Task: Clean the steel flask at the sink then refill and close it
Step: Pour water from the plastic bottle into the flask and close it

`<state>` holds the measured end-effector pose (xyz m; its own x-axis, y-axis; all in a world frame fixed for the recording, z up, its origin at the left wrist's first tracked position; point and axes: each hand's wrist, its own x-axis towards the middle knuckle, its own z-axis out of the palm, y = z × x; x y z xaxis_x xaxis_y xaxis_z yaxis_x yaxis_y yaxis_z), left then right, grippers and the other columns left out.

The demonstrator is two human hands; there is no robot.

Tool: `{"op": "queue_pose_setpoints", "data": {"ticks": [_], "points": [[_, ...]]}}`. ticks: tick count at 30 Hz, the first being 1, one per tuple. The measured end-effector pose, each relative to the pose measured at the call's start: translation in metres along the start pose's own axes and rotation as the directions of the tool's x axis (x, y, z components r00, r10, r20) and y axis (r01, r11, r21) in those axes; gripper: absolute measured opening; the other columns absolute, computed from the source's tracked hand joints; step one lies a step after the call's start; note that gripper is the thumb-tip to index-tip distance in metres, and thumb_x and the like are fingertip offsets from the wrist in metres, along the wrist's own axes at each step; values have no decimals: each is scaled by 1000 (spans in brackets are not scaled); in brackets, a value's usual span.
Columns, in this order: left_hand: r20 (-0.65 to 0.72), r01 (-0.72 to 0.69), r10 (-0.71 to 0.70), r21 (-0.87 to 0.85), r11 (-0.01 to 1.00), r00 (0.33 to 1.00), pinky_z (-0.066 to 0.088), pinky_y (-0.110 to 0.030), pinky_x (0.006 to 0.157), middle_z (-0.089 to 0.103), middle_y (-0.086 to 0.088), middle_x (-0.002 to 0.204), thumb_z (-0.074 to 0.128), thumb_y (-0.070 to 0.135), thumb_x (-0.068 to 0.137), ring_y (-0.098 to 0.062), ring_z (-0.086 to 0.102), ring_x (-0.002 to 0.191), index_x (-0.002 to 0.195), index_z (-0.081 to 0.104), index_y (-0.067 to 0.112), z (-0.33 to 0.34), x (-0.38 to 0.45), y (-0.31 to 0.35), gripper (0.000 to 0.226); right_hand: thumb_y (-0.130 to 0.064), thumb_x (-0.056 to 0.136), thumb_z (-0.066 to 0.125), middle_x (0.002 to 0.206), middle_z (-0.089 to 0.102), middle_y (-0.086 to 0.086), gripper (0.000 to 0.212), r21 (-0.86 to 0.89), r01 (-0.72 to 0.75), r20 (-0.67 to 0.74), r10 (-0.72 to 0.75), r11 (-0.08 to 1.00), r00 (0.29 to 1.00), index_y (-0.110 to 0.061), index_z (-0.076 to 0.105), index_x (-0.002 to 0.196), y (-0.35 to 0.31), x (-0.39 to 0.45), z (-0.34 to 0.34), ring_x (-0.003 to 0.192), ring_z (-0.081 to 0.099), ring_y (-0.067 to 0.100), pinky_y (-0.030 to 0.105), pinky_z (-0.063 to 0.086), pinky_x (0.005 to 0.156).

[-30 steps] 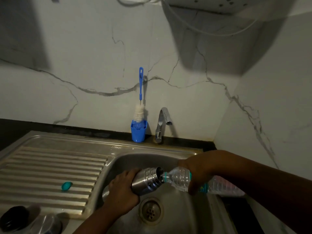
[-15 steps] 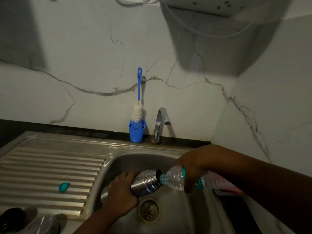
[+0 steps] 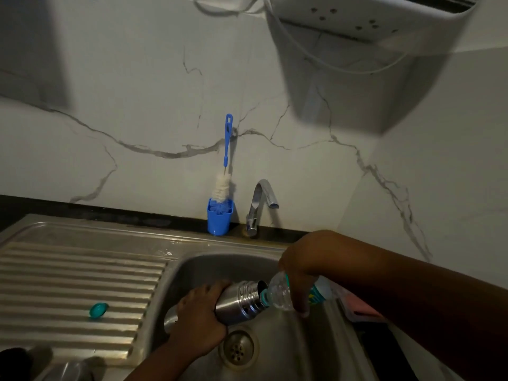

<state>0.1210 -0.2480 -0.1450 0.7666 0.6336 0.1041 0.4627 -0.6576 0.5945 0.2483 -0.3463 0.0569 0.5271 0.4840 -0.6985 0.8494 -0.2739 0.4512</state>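
Left hand (image 3: 199,317) around ribbed steel flask (image 3: 239,302)

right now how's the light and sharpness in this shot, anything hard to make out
Head view: dim overall, heavy shadow blocks across the wall. The steel flask catches highlights and reads clearly, as does the plastic bottle at its mouth. Bottom-left corner is dark and blurred. Wide-angle bends the sink rim.

I am looking at a home kitchen. A steel sink (image 3: 275,261) with a ribbed drainboard (image 3: 79,281), a tap (image 3: 261,202) and a bottle brush (image 3: 224,171) sit against marble-look wall tiles (image 3: 137,111).
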Motion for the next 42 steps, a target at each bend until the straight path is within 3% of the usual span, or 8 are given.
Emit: {"op": "queue_pose_setpoints", "data": {"ticks": [4,10,18,23,27,31,38,42], "points": [[8,-21,21,-19,1000,1000,35,-31,99,51,16,128,64,35,60,-14,46,121,137,38,47,1,1,-3,82,-43,66,80,78,49,2,68,-77,-85,-82,79,993,993,-15,54,122,-12,-3,-13,69,51,18,35,50,82],[23,-85,87,-74,994,996,30,-30,104,45,19,133,67,38,69,-11,40,127,137,33,49,5,7,-14,78,-42,64,81,75,47,3,64,-192,-190,-120,169,963,978,-14,54,115,-34,-21,-25,61,44,19,34,39,71],[57,-157,175,-239,958,983,40,-26,98,53,22,124,56,65,53,-6,51,116,130,43,50,10,16,-20,79,-47,66,79,79,50,1,69,-226,-234,-40,231,945,972,-20,51,124,-42,-32,-35,78,52,20,37,47,86],[96,-113,174,-452,885,980,52,-30,88,59,26,112,80,45,36,-1,58,104,121,46,54,12,19,-22,92,-48,70,75,120,55,2,80,4,-297,-72,297,955,952,-28,39,138,-22,-51,-41,93,51,19,34,41,77],[110,-86,166,-516,852,980,54,-34,87,60,27,114,86,41,31,1,58,104,120,48,53,12,19,-21,97,-46,72,75,124,55,3,82,119,-287,-75,297,950,952,-31,33,141,-14,-53,-32,107,53,21,34,40,81],[108,-52,126,-520,853,986,54,-34,85,61,26,111,83,39,31,1,59,102,114,46,59,12,19,-21,93,-50,69,75,121,56,0,81,140,-244,-144,264,959,954,-34,34,138,-4,-48,-23,97,54,17,33,44,84],[22,5,10,-604,797,1000,55,-29,83,63,20,111,88,23,37,0,61,98,109,49,54,-5,2,-6,89,-51,65,77,127,53,-1,83,261,0,-320,86,965,944,-37,35,135,11,-37,-4,109,52,19,37,46,92],[-101,7,-105,-687,726,989,55,-30,80,66,16,105,88,15,33,-1,63,93,107,53,47,-27,-13,11,87,-48,65,80,114,55,-9,71,436,345,-549,-58,831,834,-39,42,125,29,-33,2,98,55,9,27,49,85]]}}
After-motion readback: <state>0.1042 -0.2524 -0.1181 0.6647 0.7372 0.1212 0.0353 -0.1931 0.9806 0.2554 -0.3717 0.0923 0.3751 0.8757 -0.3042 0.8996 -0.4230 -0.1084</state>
